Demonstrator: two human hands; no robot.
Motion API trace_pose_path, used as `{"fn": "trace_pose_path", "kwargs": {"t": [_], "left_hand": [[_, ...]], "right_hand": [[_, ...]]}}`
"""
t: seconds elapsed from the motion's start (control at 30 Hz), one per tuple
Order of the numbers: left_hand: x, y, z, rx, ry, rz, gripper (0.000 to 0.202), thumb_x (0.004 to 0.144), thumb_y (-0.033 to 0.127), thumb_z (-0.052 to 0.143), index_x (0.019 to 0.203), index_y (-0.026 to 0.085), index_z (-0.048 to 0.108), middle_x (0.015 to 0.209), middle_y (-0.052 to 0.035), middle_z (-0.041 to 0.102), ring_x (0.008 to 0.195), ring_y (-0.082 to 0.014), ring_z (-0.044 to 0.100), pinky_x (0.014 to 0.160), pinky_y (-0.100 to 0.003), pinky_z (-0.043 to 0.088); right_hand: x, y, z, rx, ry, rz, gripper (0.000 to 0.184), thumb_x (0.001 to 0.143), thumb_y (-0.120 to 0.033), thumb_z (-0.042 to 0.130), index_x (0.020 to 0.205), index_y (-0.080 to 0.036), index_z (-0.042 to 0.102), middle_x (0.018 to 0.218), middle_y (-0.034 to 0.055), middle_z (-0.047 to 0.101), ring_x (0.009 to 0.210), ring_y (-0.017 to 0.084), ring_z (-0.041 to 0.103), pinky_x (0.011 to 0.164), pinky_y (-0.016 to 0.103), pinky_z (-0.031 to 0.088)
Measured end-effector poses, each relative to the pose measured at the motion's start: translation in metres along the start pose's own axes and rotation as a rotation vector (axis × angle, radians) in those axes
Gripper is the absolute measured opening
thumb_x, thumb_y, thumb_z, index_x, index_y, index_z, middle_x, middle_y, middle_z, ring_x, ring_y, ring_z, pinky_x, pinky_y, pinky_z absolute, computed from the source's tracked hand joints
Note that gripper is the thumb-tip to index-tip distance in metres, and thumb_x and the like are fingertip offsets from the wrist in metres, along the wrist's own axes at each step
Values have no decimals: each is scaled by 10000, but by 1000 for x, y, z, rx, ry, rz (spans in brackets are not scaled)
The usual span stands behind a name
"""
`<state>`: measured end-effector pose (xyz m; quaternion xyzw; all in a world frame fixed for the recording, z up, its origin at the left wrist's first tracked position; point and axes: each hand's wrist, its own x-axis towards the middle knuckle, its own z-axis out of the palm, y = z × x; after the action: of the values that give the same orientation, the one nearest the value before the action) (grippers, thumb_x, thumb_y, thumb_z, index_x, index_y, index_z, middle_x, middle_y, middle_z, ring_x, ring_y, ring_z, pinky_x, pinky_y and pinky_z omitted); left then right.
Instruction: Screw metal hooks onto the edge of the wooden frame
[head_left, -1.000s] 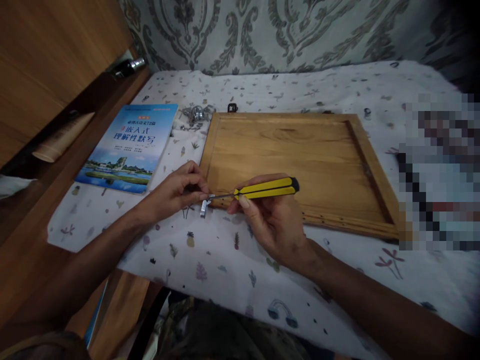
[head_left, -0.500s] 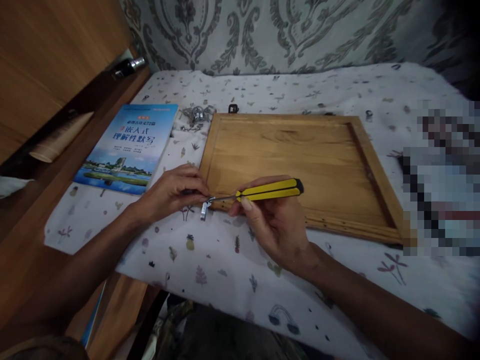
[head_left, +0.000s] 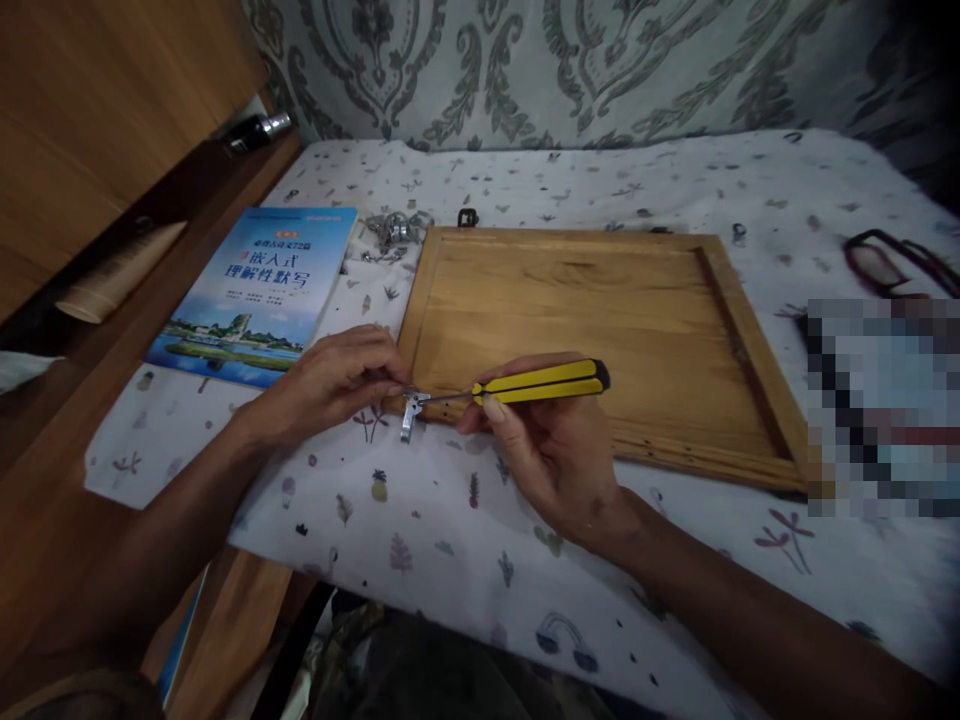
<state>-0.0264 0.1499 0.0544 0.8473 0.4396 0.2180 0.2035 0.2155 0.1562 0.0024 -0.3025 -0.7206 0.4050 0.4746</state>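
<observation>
A wooden panel (head_left: 585, 300) with a raised frame lies flat on a white patterned cloth. At its near left corner sits a small metal bracket (head_left: 407, 412). My left hand (head_left: 330, 385) pinches that bracket against the panel's edge, fingers closed. My right hand (head_left: 547, 440) grips a yellow and black screwdriver (head_left: 544, 380), held nearly level, its thin shaft pointing left with the tip at the bracket.
A blue book (head_left: 259, 290) lies left of the panel. A heap of metal hardware (head_left: 394, 232) and a small black clip (head_left: 466, 216) sit at the panel's far left corner. A wooden shelf (head_left: 112, 270) with a dark bottle (head_left: 255, 130) runs along the left. Patterned wall behind.
Both hands stay at the panel's corner. The screwdriver handle has shifted slightly to the right and the view has drifted a little; the bracket stays in place.
</observation>
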Motion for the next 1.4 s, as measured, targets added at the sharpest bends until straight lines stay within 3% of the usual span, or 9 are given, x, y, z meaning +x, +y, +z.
{"fn": "trace_pose_path", "kwargs": {"t": [0.17,0.37,0.47,0.93,1.27,1.4], "left_hand": [[1,3,-9,60,-183,-17,214,1020,276,436,899,169,576,827,-19,581,788,-148,549,699,-241,396],[15,1,-16,-32,-370,-54,183,999,272,448,980,164,595,933,-41,619,856,-152,565,762,-244,403],[23,0,-19,-67,-429,-65,200,989,266,440,996,151,603,926,-45,630,830,-147,568,743,-242,408],[35,-1,-20,-61,-460,-75,163,940,231,493,932,150,635,805,-21,644,718,-131,573,642,-215,401],[49,0,-18,-222,-575,-179,141,873,233,526,798,148,609,697,19,588,631,-107,527,580,-197,381],[53,0,-21,-230,-589,-160,164,873,232,514,753,148,587,679,13,574,648,-117,541,587,-197,387]], "right_hand": [[1,1,1,17,-11,-1,193,970,-251,580,1100,-297,445,835,17,645,683,202,707,594,368,586],[3,-5,-1,-43,-20,-30,108,962,-228,568,1008,-262,475,831,18,654,652,186,705,577,340,579],[3,-5,0,-47,-21,-19,124,968,-240,559,1057,-256,475,801,11,649,656,190,709,575,338,580],[2,-3,0,-7,-50,10,168,982,-236,532,1110,-267,427,791,6,653,673,196,712,606,358,598],[3,-3,1,6,-38,-15,154,979,-225,546,1094,-280,459,812,13,646,669,196,705,609,367,600],[2,-2,0,-8,-34,-8,109,981,-238,537,1049,-280,463,910,50,648,723,208,706,612,381,607]]}}
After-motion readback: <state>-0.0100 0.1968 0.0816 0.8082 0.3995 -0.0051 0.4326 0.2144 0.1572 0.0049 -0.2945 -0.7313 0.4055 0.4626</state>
